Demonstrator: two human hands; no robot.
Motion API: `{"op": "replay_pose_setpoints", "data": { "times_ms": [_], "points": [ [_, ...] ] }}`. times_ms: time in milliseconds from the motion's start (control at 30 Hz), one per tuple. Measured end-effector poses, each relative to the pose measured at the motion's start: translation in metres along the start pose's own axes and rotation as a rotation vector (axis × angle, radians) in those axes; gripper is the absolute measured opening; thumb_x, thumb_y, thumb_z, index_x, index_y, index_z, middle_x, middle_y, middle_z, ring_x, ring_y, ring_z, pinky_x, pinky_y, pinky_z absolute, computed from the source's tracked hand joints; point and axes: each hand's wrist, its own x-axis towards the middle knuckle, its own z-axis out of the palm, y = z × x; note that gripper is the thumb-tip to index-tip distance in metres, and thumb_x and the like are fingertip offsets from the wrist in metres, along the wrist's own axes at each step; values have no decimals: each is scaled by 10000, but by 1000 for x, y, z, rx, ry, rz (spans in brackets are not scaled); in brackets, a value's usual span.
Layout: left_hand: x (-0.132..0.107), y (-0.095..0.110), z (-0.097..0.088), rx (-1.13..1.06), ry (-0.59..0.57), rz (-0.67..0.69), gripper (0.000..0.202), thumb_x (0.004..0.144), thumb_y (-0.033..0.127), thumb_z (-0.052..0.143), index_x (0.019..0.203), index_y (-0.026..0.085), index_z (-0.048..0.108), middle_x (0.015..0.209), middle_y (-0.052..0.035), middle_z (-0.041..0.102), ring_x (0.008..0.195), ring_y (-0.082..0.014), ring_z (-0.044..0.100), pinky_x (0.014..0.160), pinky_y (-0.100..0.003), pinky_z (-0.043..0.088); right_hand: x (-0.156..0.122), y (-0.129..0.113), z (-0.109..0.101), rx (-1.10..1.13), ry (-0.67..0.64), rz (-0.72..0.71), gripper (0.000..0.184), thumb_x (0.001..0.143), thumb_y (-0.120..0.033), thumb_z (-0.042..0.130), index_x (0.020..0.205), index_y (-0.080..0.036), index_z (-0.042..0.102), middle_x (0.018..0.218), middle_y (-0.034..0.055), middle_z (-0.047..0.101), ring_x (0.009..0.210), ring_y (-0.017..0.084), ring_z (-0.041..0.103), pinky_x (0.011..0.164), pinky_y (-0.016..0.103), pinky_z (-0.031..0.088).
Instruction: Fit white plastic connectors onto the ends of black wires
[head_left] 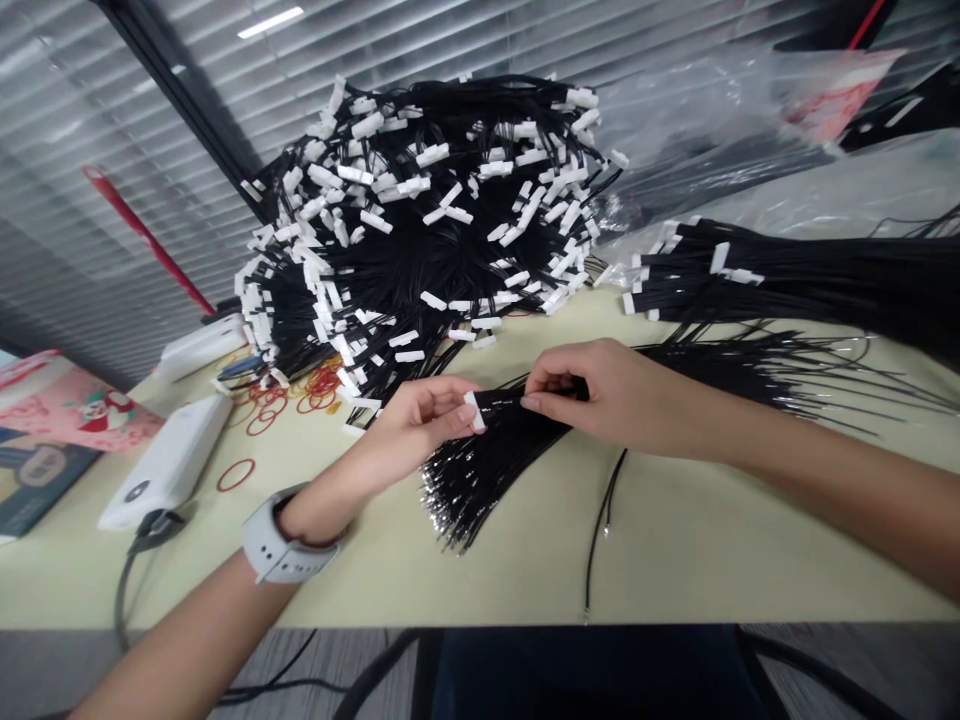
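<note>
Between the thumb and fingers of my left hand [431, 415] is a small white connector housing [475, 411]. My right hand [589, 390] pinches thin black wire close to the connector's right side. Whether the wire tip sits inside the housing is too small to tell. Under both hands lies a fanned bundle of black wires [487, 475], its shiny metal terminals pointing to the lower left. A loose black wire [596, 530] hangs down toward the table's front edge, below my right hand.
Behind my hands rises a big heap of black cables with white connectors [442, 210]. Another cable bundle [787, 270] lies at right, near clear plastic bags [690, 130]. Rubber bands [262, 405], a white power strip [169, 465] and a pink cup [82, 400] occupy the left.
</note>
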Motion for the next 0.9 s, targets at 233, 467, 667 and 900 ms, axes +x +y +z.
{"op": "replay_pose_setpoints", "data": {
  "times_ms": [233,467,667,900],
  "points": [
    [0,-1,0,23,-9,3,121,791,182,609,888,112,629,717,-19,636,680,-90,584,665,-193,460,0,1,1,25,-7,6,167,802,-282,532,700,-188,625,585,-38,562,500,72,459,458,219,340],
    [1,-1,1,6,-1,-5,124,777,177,623,885,116,629,716,-18,634,674,-94,578,657,-202,455,0,-1,1,44,-29,36,193,807,-302,533,692,-187,636,587,-33,581,495,75,455,456,228,329],
    [1,-2,0,30,-4,4,124,776,193,626,880,126,633,720,-16,633,676,-97,576,657,-210,454,-1,-4,4,3,-31,48,191,813,-266,530,680,-178,634,574,-35,570,483,70,443,470,237,310],
    [2,-4,-1,9,-6,19,125,782,196,620,890,136,630,712,-7,625,677,-94,577,672,-212,463,-3,-7,5,-7,-22,42,208,829,-251,506,681,-171,629,562,-37,559,478,68,429,484,243,294]
  ]
}}
